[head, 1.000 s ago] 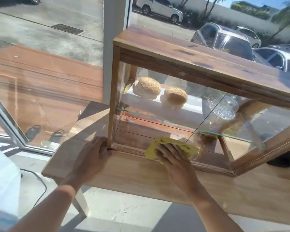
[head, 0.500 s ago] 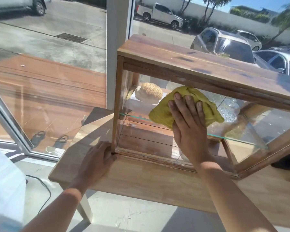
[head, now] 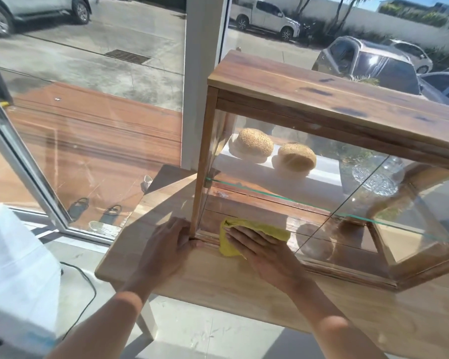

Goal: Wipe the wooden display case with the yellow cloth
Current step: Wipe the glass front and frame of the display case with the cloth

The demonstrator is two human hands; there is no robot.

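Though blurry, cloth [head: 254,230] under R fingers [head: 240,235]

Two seeded buns [head: 272,151] (side by side); wooden table [head: 244,286]; parked cars [head: 265,15] outside.

The display case [head: 335,104] stands on the table [head: 244,286], near its left end. Two buns [head: 254,145] sit inside on the upper shelf, left. The cloth [head: 252,230] lies against the case's near bottom edge, under the right hand [head: 265,252]; the left hand [head: 166,250] rests at the case's near left corner.

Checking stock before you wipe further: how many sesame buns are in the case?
2: left bun and right bun, side by side on the upper shelf's left; the right end is out of view.
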